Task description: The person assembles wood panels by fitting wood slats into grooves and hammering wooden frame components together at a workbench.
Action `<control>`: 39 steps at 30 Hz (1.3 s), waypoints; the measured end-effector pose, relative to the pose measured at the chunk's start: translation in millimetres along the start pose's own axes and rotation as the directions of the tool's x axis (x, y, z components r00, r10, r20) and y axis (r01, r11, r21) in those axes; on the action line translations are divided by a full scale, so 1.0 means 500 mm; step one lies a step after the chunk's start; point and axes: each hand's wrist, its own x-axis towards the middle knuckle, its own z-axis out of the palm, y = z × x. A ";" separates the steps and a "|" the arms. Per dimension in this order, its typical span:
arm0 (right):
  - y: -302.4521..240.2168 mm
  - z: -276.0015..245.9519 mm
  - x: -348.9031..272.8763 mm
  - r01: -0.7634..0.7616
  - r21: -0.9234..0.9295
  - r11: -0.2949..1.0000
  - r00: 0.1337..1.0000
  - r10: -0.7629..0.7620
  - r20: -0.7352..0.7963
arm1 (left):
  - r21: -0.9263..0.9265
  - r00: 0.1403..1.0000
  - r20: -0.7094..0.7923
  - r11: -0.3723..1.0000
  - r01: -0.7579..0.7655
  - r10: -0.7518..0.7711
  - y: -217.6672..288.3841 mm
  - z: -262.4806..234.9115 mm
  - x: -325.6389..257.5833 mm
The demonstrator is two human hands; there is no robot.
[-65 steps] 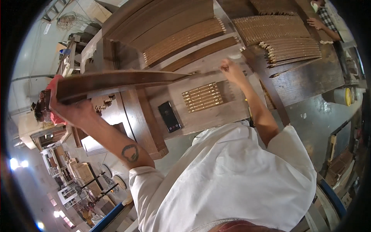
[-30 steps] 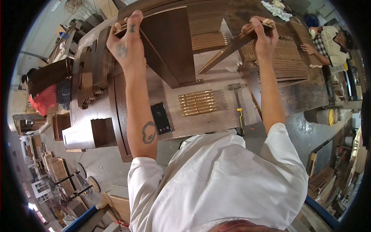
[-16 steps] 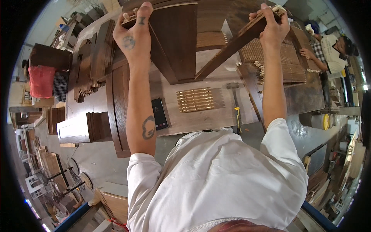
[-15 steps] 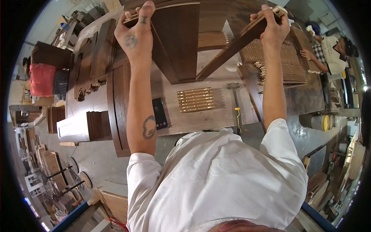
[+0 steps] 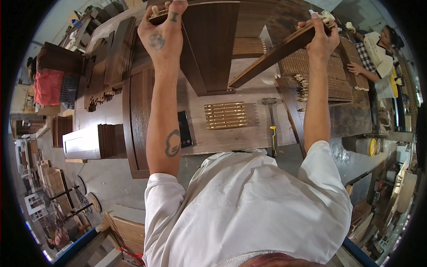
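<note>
A dark brown wooden panel [image 5: 211, 44] stands tilted above the table, with a frame strip [image 5: 191, 66] along its left side. My left hand [image 5: 161, 38] is closed around the upper end of that strip, where pale dowels stick out. My right hand [image 5: 323, 41] grips the top end of a separate dark wooden rail [image 5: 271, 56]. This rail slants down to the left, and its lower end meets the panel's lower right corner. Between my forearms lie several short wooden pieces with pale dowels [image 5: 225, 115], a hammer [image 5: 270, 103] and a black phone [image 5: 184, 127].
Stacked slats [image 5: 120, 53] and a framed door [image 5: 140, 115] lie on the left of the table [image 5: 213, 142]. Rows of dowelled rails [image 5: 327, 80] fill the right side. A co-worker [image 5: 378, 55] stands at the right edge. Panels [image 5: 91, 142] are stacked at the left.
The panel and the rail have shifted slightly to the right in the picture, along with both hands. My grips look the same. The co-worker's head has moved a little.
</note>
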 end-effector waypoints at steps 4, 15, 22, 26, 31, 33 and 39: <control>-0.005 0.007 -0.009 0.051 0.017 0.999 0.999 -0.051 0.001 | 0.010 1.000 -0.022 1.000 -0.008 0.008 -0.004 0.003 0.000; -0.003 0.008 -0.003 0.009 -0.074 0.997 1.000 -0.009 -0.010 | -0.013 0.998 -0.061 1.000 -0.017 0.016 -0.009 0.007 0.004; -0.010 0.016 -0.013 0.006 -0.111 0.994 0.999 -0.011 -0.044 | 0.046 0.999 -0.032 0.999 0.020 -0.018 0.001 0.009 0.002; 0.002 0.007 -0.005 0.046 -0.108 0.993 0.999 -0.045 0.018 | 0.022 0.999 -0.032 0.999 -0.025 0.025 -0.003 0.007 0.001; 0.025 0.018 0.024 0.158 -0.023 0.987 0.979 -0.153 0.133 | 0.102 0.997 -0.057 0.993 0.053 -0.047 0.012 0.013 -0.002; -0.001 0.068 0.010 0.053 -0.147 0.988 0.998 -0.049 0.026 | 0.047 0.994 -0.046 0.994 0.103 -0.101 0.007 0.010 -0.002; 0.047 0.029 0.027 0.046 -0.094 0.994 0.990 -0.033 0.140 | 0.115 0.987 -0.075 0.982 0.153 -0.145 0.013 0.002 0.000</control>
